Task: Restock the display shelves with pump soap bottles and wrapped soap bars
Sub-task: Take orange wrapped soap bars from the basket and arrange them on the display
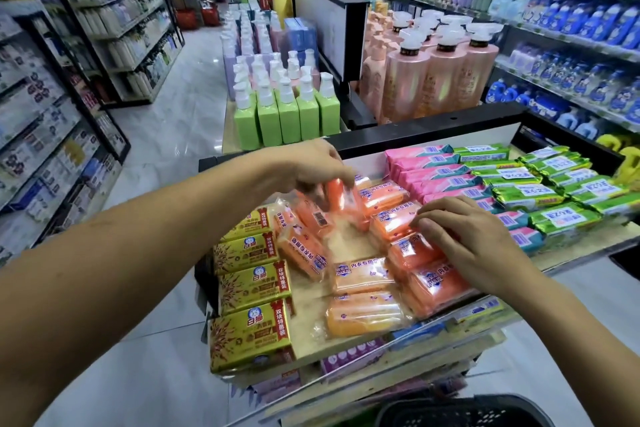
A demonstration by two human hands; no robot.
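Soap-bar step going on, frame centre. Left hand gripping orange bar from above, holding it just over shelf. Right hand bending fingers, tips touching orange row, centre right; pinching or only steadying, cannot tell. Next move likely calling for lowering bar into gap, squaring with row.
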